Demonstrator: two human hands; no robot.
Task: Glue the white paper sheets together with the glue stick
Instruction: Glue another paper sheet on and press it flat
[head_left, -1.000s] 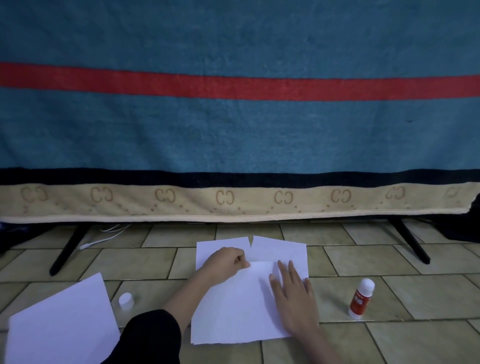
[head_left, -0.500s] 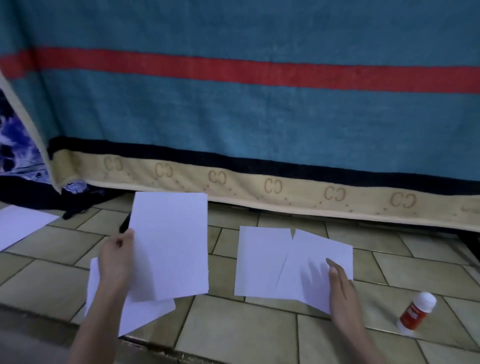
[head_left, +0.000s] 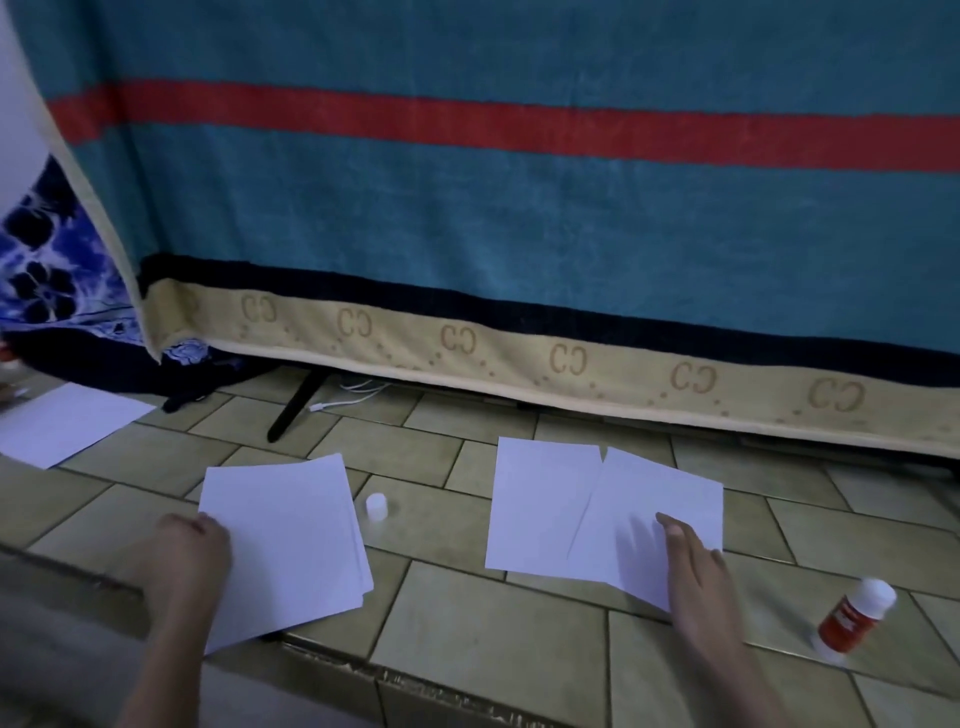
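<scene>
Nearest, at the bottom right: right hand (head_left: 696, 577) laid on the lower right corner of the joined white sheets (head_left: 587, 512), fingers straight and pressing flat, nothing curled round. At the bottom left: left hand (head_left: 187, 561) at the left edge of a small stack of white sheets (head_left: 288, 540), fingers bent over that edge; blurred, so probably gripping the stack, though hard to tell for certain. Stack lying tilted on the tiled floor (head_left: 467, 634), lower corner near the step edge.

Right of the right hand, apart from it: glue stick (head_left: 854, 621), red and white, standing tilted on the floor, uncapped tip uppermost as far as the blur allows. Between the two groups of paper, just beside the stack's upper right corner: small white cap (head_left: 376, 506), upright.

Joined sheets overlapping along a slanted seam, with a small notch at the top edge.

Farther left: one more loose white sheet (head_left: 65, 423) flat on the tiles. Behind everything: teal blanket (head_left: 519, 218) with a red stripe and beige patterned hem, hanging over a dark stand leg (head_left: 293, 408) and white cables (head_left: 353, 396).
</scene>
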